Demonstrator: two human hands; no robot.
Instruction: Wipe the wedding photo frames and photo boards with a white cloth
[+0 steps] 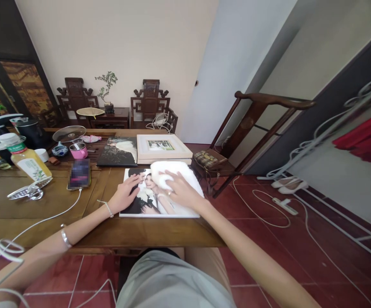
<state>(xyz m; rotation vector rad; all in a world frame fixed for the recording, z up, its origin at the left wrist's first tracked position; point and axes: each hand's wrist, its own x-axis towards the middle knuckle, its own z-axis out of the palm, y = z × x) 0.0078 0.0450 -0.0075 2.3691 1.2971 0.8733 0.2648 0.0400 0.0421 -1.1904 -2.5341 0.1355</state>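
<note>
A large photo album [145, 204] with a couple's portrait on its cover lies flat near the table's front edge. My left hand [126, 194] rests on the left part of the cover, fingers stretched out. On the upper right of the album is a fluffy white cloth [190, 171], bunched and covering that corner. My right hand [184, 190] grips the cloth from above, fingers pressed into it; its underside is hidden.
Behind the album lie a framed photo box [164, 152] and a dark album [118, 152]. To the left are a charging phone [79, 174], a pink cup [78, 150], a juice bottle [28, 160] and silvery metal clips [33, 190]. A wooden chair [246, 124] holding a checked bag [209, 159] stands right.
</note>
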